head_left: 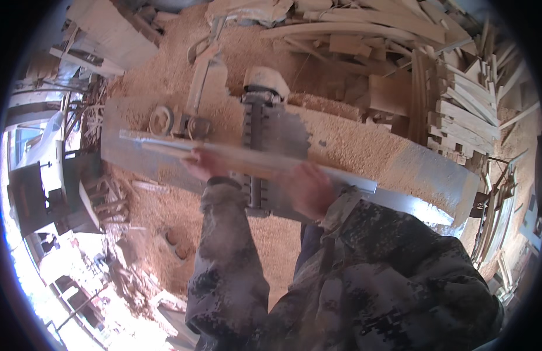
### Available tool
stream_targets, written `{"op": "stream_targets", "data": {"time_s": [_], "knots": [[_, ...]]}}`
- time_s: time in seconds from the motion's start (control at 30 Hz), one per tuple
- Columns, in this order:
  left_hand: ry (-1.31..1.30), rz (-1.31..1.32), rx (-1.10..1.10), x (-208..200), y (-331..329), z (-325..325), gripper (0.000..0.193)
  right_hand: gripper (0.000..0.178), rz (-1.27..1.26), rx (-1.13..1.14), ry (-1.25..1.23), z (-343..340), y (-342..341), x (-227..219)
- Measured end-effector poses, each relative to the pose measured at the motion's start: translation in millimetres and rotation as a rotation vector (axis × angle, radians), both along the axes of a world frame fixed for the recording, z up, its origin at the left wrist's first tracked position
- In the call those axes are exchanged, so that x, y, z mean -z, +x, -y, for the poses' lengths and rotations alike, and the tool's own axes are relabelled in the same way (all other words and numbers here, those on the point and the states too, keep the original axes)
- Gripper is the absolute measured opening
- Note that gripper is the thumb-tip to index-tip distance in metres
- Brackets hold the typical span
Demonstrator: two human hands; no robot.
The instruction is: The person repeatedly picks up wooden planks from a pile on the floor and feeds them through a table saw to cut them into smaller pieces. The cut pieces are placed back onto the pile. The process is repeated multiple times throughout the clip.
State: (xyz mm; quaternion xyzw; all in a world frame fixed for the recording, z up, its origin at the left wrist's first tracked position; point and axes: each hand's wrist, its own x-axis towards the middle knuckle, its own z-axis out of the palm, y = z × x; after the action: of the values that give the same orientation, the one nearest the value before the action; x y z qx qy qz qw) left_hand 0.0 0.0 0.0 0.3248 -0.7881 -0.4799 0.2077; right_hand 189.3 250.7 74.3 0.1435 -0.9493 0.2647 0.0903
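A long, narrow wooden strip (pixel 171 151), smeared by motion, lies across the bed of a woodworking machine (pixel 411 167) in front of me. My left hand (pixel 204 164) grips it left of the machine's dark slotted cross-piece (pixel 257 126). Farther right, my right hand (pixel 309 186) is closed over the same strip; its fingers are blurred. Along the strip runs a pale metal straight edge (pixel 364 183), its right end showing past my right hand. Both sleeves are camouflage cloth. The strip's underside is hidden.
Sawdust covers much of the bed and floor. Behind the cross-piece sits a rounded, dust-covered housing (pixel 265 80). A round knob or wheel (pixel 161 120) stands at the bed's far left. Stacked wooden offcuts (pixel 461 117) crowd the right, with more heaped at the back.
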Motion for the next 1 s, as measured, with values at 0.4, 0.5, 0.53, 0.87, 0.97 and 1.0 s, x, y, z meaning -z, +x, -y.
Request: {"op": "stream_targets", "data": {"time_s": [0.4,0.5,0.53,0.87,0.97,1.0], "knots": [[0.015,0.016,0.024,-11.6,-48.9,53.5,0.057,0.026,-0.137,0.062,-0.033,57.8,-58.0,-10.7],[-0.020,-0.004,-0.001,-10.0,-61.6,62.0,0.054,0.026,-0.149,0.074,-0.034,71.4,-67.5,-8.3],[-0.054,0.010,0.025,-12.5,-65.4,69.4,0.053,0.027,-0.152,0.078,-0.035,75.9,-70.3,-7.3],[0.213,-0.044,0.060,-11.4,-95.5,100.8,0.030,0.027,-0.207,0.085,-0.056,114.6,-99.2,4.7],[0.266,-0.135,0.100,-6.9,-109.2,114.9,0.023,0.028,-0.231,0.087,-0.072,126.7,-110.4,5.3],[0.271,-0.156,0.101,-2.0,-112.5,120.1,0.022,0.028,-0.236,0.082,-0.077,130.7,-113.2,6.5]]}}
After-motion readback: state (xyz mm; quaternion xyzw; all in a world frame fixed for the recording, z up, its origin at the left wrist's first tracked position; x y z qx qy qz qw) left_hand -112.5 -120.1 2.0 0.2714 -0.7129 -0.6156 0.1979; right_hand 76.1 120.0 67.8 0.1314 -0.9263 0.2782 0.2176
